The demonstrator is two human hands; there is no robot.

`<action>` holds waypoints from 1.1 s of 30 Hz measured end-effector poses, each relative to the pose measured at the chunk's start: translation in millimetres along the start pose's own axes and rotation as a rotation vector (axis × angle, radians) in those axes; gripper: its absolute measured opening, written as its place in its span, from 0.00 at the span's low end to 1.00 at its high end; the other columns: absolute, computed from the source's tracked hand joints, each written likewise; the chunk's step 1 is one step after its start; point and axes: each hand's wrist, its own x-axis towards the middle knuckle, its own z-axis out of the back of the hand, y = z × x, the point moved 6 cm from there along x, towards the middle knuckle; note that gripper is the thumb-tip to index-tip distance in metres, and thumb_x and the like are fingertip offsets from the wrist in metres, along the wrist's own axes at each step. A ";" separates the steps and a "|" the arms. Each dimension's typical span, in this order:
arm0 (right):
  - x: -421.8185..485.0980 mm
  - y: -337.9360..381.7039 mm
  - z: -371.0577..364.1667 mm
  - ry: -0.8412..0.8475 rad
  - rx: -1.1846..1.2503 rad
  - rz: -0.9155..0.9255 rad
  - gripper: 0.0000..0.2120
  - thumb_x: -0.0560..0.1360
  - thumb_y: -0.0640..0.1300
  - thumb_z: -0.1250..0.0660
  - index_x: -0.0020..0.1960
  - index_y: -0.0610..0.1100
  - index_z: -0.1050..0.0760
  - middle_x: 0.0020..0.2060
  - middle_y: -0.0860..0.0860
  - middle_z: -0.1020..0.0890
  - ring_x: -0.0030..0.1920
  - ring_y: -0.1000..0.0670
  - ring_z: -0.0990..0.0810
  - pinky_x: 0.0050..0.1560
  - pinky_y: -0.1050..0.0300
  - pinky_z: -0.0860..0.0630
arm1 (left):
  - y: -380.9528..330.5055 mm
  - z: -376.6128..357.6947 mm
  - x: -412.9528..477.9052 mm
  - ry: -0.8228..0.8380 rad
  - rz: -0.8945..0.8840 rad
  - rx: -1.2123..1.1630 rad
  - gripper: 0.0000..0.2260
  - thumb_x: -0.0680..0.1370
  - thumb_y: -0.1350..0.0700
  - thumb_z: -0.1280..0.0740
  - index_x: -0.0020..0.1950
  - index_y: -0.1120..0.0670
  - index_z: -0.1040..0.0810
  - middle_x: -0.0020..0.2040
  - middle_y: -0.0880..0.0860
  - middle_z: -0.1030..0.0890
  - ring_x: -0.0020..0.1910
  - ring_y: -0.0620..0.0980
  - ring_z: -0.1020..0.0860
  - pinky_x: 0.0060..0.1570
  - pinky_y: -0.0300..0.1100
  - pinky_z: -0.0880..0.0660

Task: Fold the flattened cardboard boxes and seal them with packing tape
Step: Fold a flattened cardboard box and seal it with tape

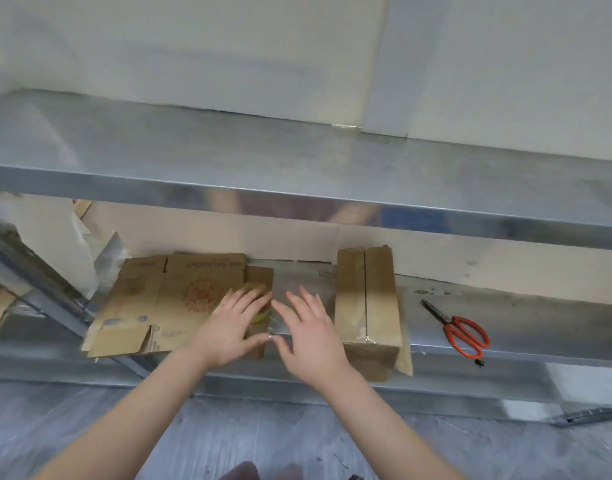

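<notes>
A stack of flattened cardboard boxes (152, 299) with red print lies on the lower metal shelf (522, 323) at the left. A roll of clear packing tape (250, 288) sits on the stack's right edge, mostly hidden under my left hand (233, 323), whose spread fingers rest over it. My right hand (309, 332) hovers just right of it with fingers spread, holding nothing. A folded, taped cardboard box (367, 306) stands to the right of my right hand, its end hanging over the shelf's front edge.
Red-handled scissors (460, 332) lie on the lower shelf to the right of the folded box. An upper metal shelf (297, 168) overhangs the work area. A slanted metal strut (38, 282) crosses at the left. Grey floor lies below.
</notes>
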 end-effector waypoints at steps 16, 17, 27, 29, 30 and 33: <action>42.8 -42.8 -102.2 0.159 0.045 -0.634 0.13 0.78 0.51 0.37 0.62 0.53 0.27 0.62 0.52 0.27 0.66 0.48 0.32 0.62 0.51 0.33 | 59.7 -28.0 30.8 0.050 -0.187 0.184 0.15 0.67 0.43 0.26 0.50 0.48 0.18 0.50 0.48 0.18 0.53 0.53 0.21 0.59 0.50 0.26; 43.3 -44.2 -102.4 0.149 0.032 -0.638 0.11 0.78 0.51 0.38 0.60 0.53 0.26 0.61 0.52 0.26 0.64 0.48 0.32 0.61 0.51 0.34 | 59.6 -30.1 32.5 0.058 -0.187 0.190 0.14 0.65 0.45 0.24 0.47 0.47 0.18 0.45 0.48 0.18 0.49 0.52 0.20 0.56 0.49 0.24; 50.9 -40.0 -91.3 0.155 0.017 -0.505 0.04 0.77 0.47 0.38 0.50 0.50 0.25 0.55 0.50 0.26 0.59 0.46 0.30 0.50 0.54 0.32 | 56.1 -9.6 33.8 0.020 -0.199 0.236 0.13 0.60 0.52 0.21 0.40 0.45 0.19 0.35 0.44 0.20 0.39 0.49 0.21 0.47 0.44 0.22; 52.3 -36.5 -83.0 0.093 0.057 -0.462 0.04 0.77 0.47 0.38 0.49 0.50 0.26 0.53 0.51 0.26 0.57 0.46 0.29 0.46 0.55 0.31 | 57.6 0.8 31.2 0.021 -0.161 0.178 0.09 0.66 0.53 0.24 0.45 0.47 0.19 0.41 0.46 0.18 0.46 0.51 0.20 0.54 0.48 0.25; 53.4 -33.9 -77.5 0.064 0.082 -0.435 0.03 0.76 0.48 0.37 0.48 0.50 0.26 0.52 0.51 0.26 0.56 0.46 0.29 0.46 0.55 0.29 | 58.7 8.0 30.0 0.009 -0.139 0.140 0.08 0.69 0.53 0.26 0.47 0.47 0.19 0.44 0.47 0.18 0.49 0.52 0.21 0.56 0.49 0.27; 54.5 -22.9 -60.4 0.013 0.169 -0.329 0.06 0.75 0.51 0.34 0.45 0.50 0.28 0.50 0.52 0.25 0.55 0.49 0.30 0.49 0.54 0.27 | 60.5 31.5 22.4 -0.011 -0.106 0.075 0.06 0.74 0.52 0.30 0.50 0.48 0.20 0.49 0.46 0.19 0.54 0.51 0.24 0.56 0.48 0.30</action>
